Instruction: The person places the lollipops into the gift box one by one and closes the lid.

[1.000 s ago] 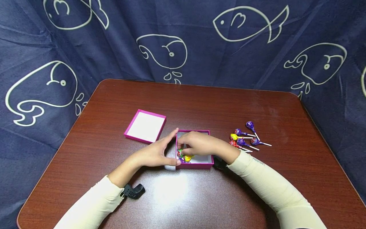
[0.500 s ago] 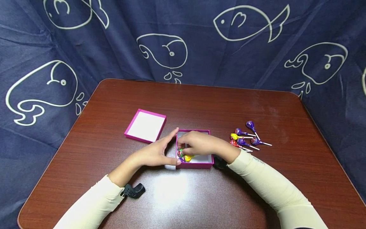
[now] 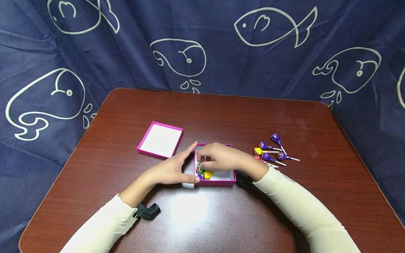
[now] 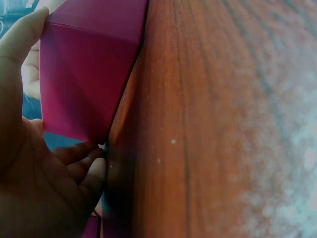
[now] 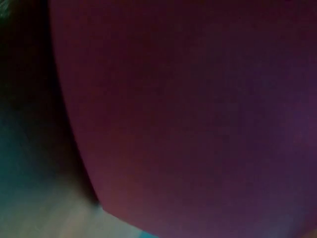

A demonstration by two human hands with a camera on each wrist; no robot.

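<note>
A pink box with a pale inside stands near the middle of the table. My left hand holds its left side, thumb at the near corner and index finger at the far one. In the left wrist view that hand lies against the box's wall. My right hand reaches into the box and seems to pinch a green lollipop at its left end; the fingers partly hide it. Beside it lie a yellow lollipop and a purple one. Dark pink wall fills the right wrist view.
The pink lid, white inside, lies upturned to the left behind the box. Several purple, yellow and red lollipops lie loose on the right of the brown table. A blue curtain with drawn fish hangs behind.
My right hand has risen very slightly above the green lollipop inside the box. My left hand stays at the box's left side, and the loose lollipops and lid have not moved.
</note>
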